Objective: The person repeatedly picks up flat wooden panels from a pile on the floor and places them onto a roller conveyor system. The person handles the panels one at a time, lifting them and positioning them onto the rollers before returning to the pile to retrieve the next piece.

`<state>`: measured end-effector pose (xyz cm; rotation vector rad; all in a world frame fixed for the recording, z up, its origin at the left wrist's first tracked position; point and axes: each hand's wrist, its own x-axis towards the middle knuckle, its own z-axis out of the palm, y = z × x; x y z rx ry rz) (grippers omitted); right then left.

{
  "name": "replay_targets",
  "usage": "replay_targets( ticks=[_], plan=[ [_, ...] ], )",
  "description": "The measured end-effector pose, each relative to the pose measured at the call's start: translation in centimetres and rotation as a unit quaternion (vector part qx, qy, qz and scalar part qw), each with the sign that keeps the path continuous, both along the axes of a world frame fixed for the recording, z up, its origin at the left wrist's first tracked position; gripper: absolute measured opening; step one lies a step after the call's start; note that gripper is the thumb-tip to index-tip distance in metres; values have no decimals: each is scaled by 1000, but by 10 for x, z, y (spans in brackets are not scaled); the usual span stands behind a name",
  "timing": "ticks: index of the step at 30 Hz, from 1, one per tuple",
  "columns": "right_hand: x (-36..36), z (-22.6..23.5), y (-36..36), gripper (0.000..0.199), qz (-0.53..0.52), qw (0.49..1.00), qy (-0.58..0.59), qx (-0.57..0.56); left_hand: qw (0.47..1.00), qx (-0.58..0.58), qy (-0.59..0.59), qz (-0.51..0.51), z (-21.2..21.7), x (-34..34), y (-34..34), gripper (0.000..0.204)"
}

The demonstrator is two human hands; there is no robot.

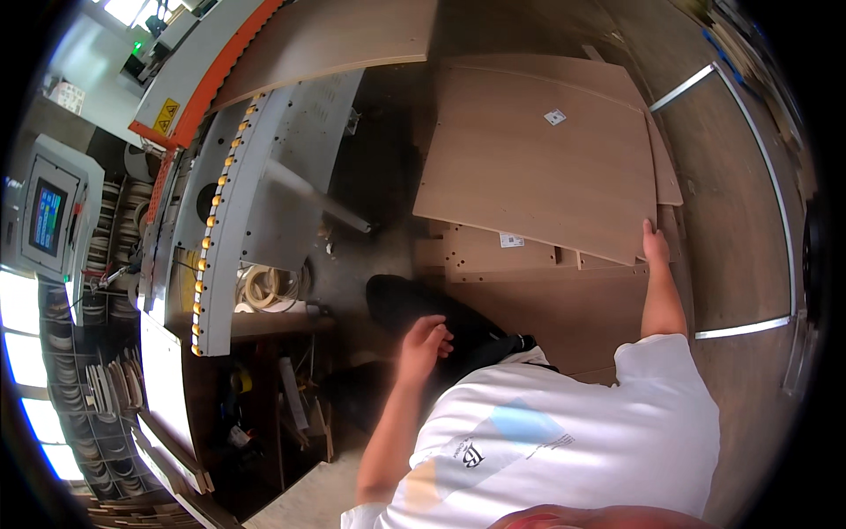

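At the near right corner of the top brown board [538, 163], my right hand [654, 242] grips the edge, with its thumb pointing up and part of its fingers hidden. The board is large and flat, bears a small white label [554, 116] and lies slightly askew on other boards. My left hand [426, 344] hangs in front of my body over my dark trousers, its fingers loosely bent and apart, with nothing seen in it. Below the top board, a lower board [480, 251] with drilled holes and another label sticks out toward me.
A machine with an orange guard [189, 106] and a row of yellow rollers [208, 242] stands on the left. Another board [352, 35] rests on it. A control screen [48, 216] is at far left, tape rolls [264, 286] lie below, and a metal frame [780, 185] marks the right floor.
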<state>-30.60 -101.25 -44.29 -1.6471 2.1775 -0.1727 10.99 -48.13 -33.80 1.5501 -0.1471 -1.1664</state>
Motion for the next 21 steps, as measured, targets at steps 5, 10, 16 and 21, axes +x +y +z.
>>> replay_targets(
  ticks=[5, 10, 16, 21],
  plan=[
    [-30, -38, 36, 102, 51, 996, -23, -70, 996, -33, 33, -73, 16, 5, -53, 35],
    [48, 30, 143, 90, 31, 991, -128, 15, 989, -94, 112, -13, -23, 10, -92, 50],
    [27, 102, 223, 77, -2, 961, -241, 138, 927, -225, 282, 100, -92, 27, -112, 44],
    [-8, 95, 246, 76, -68, 875, -411, 248, 942, -175, 255, 130, -66, 18, -102, 34]
  ],
)
